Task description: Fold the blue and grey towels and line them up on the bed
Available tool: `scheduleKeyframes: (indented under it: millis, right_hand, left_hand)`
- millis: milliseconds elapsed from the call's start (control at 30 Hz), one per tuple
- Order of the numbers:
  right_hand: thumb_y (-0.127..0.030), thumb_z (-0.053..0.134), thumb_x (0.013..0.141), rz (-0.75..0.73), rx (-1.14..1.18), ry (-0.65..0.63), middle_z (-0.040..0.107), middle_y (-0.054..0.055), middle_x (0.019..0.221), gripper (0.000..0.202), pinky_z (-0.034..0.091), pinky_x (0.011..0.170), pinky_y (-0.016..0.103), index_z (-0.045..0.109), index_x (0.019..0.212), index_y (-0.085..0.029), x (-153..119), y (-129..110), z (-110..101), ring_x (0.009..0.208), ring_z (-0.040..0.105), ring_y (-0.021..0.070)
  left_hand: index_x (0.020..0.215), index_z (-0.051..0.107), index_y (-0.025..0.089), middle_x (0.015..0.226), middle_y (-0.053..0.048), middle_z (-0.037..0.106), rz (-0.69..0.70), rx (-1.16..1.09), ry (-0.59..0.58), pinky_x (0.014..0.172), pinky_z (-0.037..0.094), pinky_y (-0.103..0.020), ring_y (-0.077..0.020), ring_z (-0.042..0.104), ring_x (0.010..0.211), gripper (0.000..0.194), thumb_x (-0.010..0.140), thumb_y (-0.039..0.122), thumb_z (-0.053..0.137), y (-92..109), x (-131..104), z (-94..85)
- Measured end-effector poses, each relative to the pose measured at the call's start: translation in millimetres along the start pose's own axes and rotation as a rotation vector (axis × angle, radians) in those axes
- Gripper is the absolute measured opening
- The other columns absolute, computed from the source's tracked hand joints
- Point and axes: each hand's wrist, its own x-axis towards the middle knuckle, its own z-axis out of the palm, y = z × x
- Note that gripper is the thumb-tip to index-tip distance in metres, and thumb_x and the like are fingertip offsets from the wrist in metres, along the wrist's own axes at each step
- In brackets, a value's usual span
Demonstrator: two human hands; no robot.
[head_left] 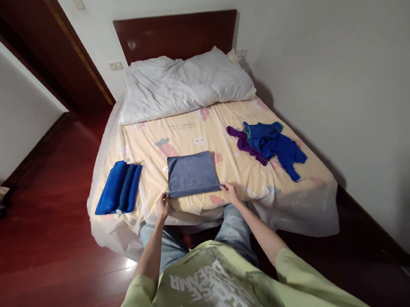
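A grey-blue towel (192, 172) lies spread flat on the bed in front of me, its near edge turned over in a narrow fold. My left hand (163, 205) pinches the near left corner. At the near right corner, my right hand (230, 192) has its fingers closed on the same towel. Left of it rest several blue folded towels (115, 189), side by side in long narrow strips. Off to the right is a crumpled heap of blue cloths (273, 141) with a purple cloth (245, 142) partly under them.
The bed (184, 136) has a yellow printed sheet, and its front edge meets my legs. A white quilt (190, 84) is bunched by the dark wooden headboard (178, 34). A wall runs along the right, red wooden floor (51, 228) along the left.
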Motion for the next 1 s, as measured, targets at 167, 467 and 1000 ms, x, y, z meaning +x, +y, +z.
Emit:
scheduleKeyframes:
  millis: [167, 467, 1000]
  right_hand:
    - [-0.053, 0.048, 0.088, 0.027, -0.024, 0.037, 0.077, 0.013, 0.085, 0.044, 0.059, 0.075, 0.037, 0.073, 0.092, -0.017, 0, -2, 2, 0.078, 0.071, 0.0273]
    - [-0.058, 0.045, 0.092, 0.078, -0.063, 0.088, 0.076, 0.011, 0.083, 0.044, 0.058, 0.079, 0.038, 0.072, 0.089, -0.023, -1, -2, 15, 0.082, 0.070, 0.0287]
    - [-0.068, 0.044, 0.089, 0.182, -0.160, 0.170, 0.078, 0.014, 0.086, 0.056, 0.054, 0.072, 0.035, 0.073, 0.089, -0.021, -4, -3, 21, 0.079, 0.071, 0.0285]
  left_hand:
    - [0.102, 0.067, 0.020, 0.097, -0.013, 0.076, -0.025, 0.088, 0.022, 0.081, 0.055, -0.035, -0.0261, 0.072, 0.090, 0.036, 0.100, 0.045, 0.041, -3, 4, 8.1]
    - [0.098, 0.069, 0.019, 0.085, -0.012, 0.075, -0.086, 0.193, 0.040, 0.073, 0.052, -0.033, -0.0244, 0.072, 0.079, 0.038, 0.101, 0.045, 0.043, -17, -4, 15.8]
    - [0.101, 0.073, 0.010, 0.097, -0.013, 0.077, -0.134, 0.094, 0.070, 0.082, 0.056, -0.035, -0.0262, 0.073, 0.088, 0.040, 0.098, 0.044, 0.052, -23, -10, 14.0]
